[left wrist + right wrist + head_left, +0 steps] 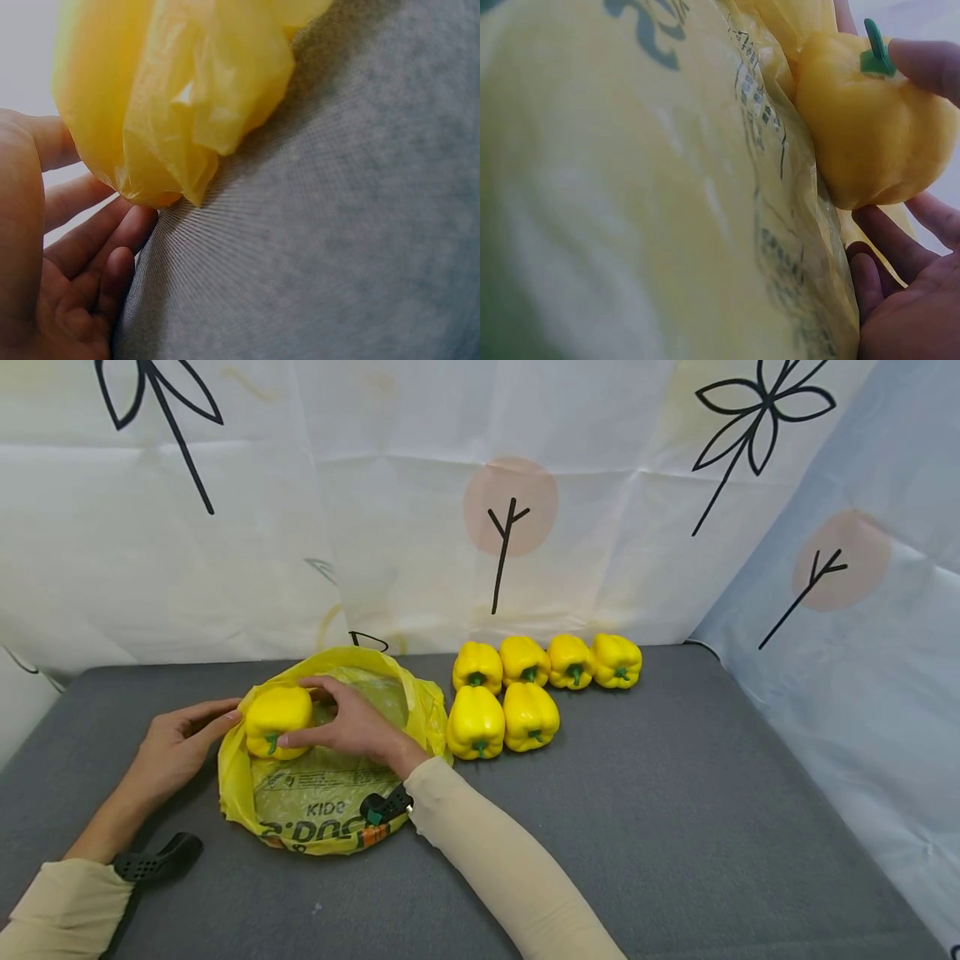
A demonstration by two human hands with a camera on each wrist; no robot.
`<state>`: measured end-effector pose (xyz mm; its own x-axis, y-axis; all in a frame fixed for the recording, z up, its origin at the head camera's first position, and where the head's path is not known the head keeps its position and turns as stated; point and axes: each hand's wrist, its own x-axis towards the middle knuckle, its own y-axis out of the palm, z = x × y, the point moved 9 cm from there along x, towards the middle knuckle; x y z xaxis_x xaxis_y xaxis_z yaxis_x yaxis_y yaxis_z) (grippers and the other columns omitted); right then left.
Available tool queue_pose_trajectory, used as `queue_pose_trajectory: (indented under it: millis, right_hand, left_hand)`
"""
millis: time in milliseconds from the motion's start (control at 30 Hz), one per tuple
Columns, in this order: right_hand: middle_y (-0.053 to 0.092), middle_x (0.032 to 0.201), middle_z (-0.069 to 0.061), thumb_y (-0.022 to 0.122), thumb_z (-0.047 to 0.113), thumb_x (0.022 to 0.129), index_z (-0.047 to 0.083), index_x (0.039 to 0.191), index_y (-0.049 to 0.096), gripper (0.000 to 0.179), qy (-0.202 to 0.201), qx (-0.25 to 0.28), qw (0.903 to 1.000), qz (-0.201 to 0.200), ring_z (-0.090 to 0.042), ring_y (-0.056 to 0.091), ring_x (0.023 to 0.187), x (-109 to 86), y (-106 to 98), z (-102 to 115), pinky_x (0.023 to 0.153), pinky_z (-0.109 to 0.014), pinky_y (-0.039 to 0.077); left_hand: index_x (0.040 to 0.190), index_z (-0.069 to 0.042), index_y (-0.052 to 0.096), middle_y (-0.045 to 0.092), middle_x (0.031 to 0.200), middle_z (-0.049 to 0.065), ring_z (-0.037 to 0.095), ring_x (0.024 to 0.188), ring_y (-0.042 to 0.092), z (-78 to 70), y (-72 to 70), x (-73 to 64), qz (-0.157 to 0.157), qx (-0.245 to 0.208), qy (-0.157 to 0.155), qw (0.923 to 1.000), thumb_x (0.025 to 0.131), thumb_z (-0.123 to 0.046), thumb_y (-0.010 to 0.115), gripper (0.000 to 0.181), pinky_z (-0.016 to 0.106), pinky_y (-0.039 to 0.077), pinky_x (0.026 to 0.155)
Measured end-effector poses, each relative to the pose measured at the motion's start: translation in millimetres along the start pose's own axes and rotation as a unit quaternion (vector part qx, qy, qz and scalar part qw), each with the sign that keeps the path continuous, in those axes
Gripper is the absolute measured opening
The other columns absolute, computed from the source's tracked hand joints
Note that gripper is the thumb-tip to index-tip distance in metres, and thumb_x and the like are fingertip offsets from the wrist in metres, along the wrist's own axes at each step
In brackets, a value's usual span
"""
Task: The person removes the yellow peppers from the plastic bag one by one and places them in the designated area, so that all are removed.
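Observation:
A yellow plastic bag (337,847) with dark printing lies wide open on the grey table. My right hand (360,722) reaches over the bag and grips a yellow bell pepper (273,714) at the left side of its mouth. In the right wrist view, the thumb presses beside the green stem (877,56) and fingers support the pepper (877,135) from the other side. My left hand (176,747) holds the bag's left rim beside that pepper. The left wrist view has its fingers (82,240) against the outside of the bag (180,97).
Right of the bag are several more bell peppers in two rows; the nearest front pepper (476,722) stands right at the bag's side. A patterned white cloth (405,510) hangs behind the table (675,827), and another cloth (862,693) hangs along the right.

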<state>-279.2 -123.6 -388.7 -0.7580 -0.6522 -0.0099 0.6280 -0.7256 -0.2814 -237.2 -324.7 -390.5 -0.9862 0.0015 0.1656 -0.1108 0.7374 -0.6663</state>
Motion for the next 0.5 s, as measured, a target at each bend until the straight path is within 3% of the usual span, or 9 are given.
queue_pose_trajectory:
  millis: [267, 400, 500]
  right_hand:
    - [0.055, 0.133, 0.009, 0.082, 0.025, 0.088, 0.019, 0.153, 0.044, 0.076, 0.003, 0.02, 0.9997, 0.015, -0.003, 0.052, 0.116, 0.1, 0.3, -1.9, 0.094, -0.021, 0.046]
    - [0.055, 0.129, 0.009, 0.081, 0.025, 0.088, 0.018, 0.153, 0.044, 0.075, -0.003, 0.023, 0.9995, 0.023, -0.002, 0.052, 0.113, -0.1, 1.0, -1.0, 0.093, -0.021, 0.047]
    - [0.053, 0.136, 0.01, 0.08, 0.029, 0.089, 0.02, 0.155, 0.042, 0.076, -0.007, 0.018, 0.9995, 0.027, -0.002, 0.05, 0.119, -0.8, 1.5, 0.1, 0.097, -0.021, 0.045]
  left_hand:
    - [0.141, 0.0, 0.058, 0.062, 0.128, 0.005, -0.018, 0.102, 0.042, -0.3, 0.8, 1.3, 0.0, 0.004, 0.0, 1.0, 0.106, -0.036, 0.055, 0.05, 0.006, 0.037, 0.075]
    - [0.141, 0.0, 0.059, 0.06, 0.124, -0.004, -0.018, 0.102, 0.042, 0.3, 1.5, 1.6, 0.001, 0.005, 0.0, 1.0, 0.106, -0.034, 0.056, 0.049, 0.006, 0.037, 0.075]
    - [0.141, -0.001, 0.059, 0.059, 0.123, -0.008, -0.017, 0.102, 0.042, 0.5, 1.6, 1.5, 0.002, 0.006, -0.001, 1.0, 0.106, -0.034, 0.055, 0.049, 0.007, 0.037, 0.075]
